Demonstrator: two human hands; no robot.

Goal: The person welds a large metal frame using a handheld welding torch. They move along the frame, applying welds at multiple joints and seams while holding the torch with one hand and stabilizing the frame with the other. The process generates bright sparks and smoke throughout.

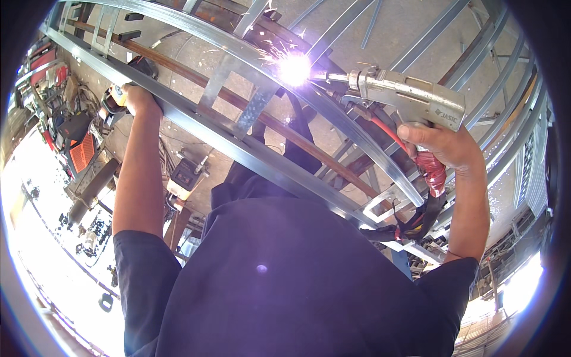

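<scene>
My right hand (441, 143) is closed round the handle of a silver welding gun (410, 95), its lower grip wrapped in red tape. The gun's nozzle points left at a curved metal bar (369, 143), where a bright white-violet glare (294, 69) throws sparks and hides the joint. My left hand (140, 100) is closed at the near edge of a long straight metal tube (238, 149). Its fingers are partly hidden, so what they grip cannot be made out. Right beside them is a yellow and black object (114, 98).
Short flat crosspieces (254, 110) link the tube and curved bar. A rusty bar (333, 163) runs below them. Dark cables (419, 223) hang by my right forearm. More curved metal bars (476, 77) stand at right. A yellow and black device (185, 174) and an orange crate (82, 153) lie at left.
</scene>
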